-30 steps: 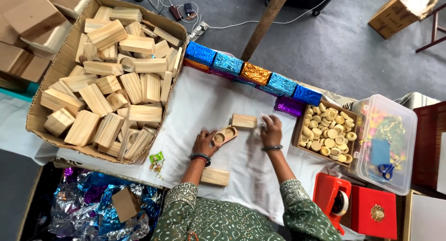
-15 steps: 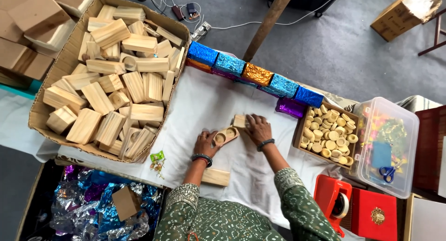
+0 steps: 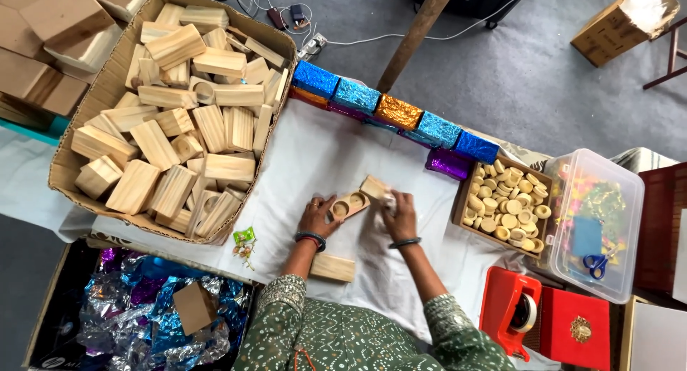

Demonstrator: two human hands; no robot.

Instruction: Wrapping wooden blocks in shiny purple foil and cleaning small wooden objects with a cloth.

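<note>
Head view: right hand (image 3: pixel 399 215) has slid left since a second ago, fingers now pinching the small wooden block (image 3: pixel 374 187) against the two-holed wooden piece (image 3: pixel 348 205), which the left hand (image 3: pixel 315 217) steadies, fingers curled, on the white cloth (image 3: pixel 315 156).

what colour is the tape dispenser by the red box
Red; the tape dispenser shows clearly in the head view.

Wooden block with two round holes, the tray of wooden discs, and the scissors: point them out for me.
Wooden block with two round holes (image 3: pixel 346 206): head view, on its top face between the holes.
Tray of wooden discs (image 3: pixel 459 212): head view, on its left wall.
Scissors (image 3: pixel 593 264): head view, on the blue handles.
</note>
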